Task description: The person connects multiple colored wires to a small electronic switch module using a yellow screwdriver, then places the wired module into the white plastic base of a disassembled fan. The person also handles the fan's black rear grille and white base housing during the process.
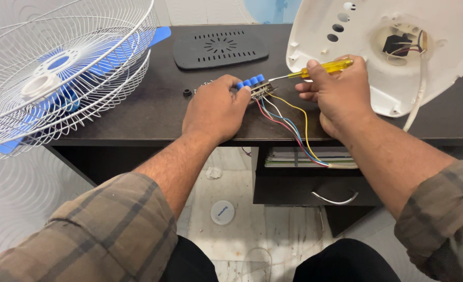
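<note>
Looking down from my head, the switch block (256, 86) with its row of blue buttons sits on the dark desk (153, 112) between my two hands, right at the tips of my left fingers (240, 91). My left hand (217, 109) lies knuckles up on the desk, and its fingers are curled tight around the near end of the switch block, so that only the blue buttons and the far end stick out past them.

My right hand (335, 96) is just beside it, to the right. Its fingers are closed around the yellow handle of a screwdriver (322, 69), thumb on top, and the thin metal tip points left and meets the far end of the switch block.

A bundle of coloured wires (289, 128), red, blue, yellow and white, runs from the switch block between my wrists and over the front edge of the desk.

Behind my right hand lies the white fan base (377, 31), turned over, with holes and wiring showing inside. A dark vented cover plate (220, 48) lies further back on the desk, and a white wire fan guard (59, 68) with blue blades rests at the left end.
</note>
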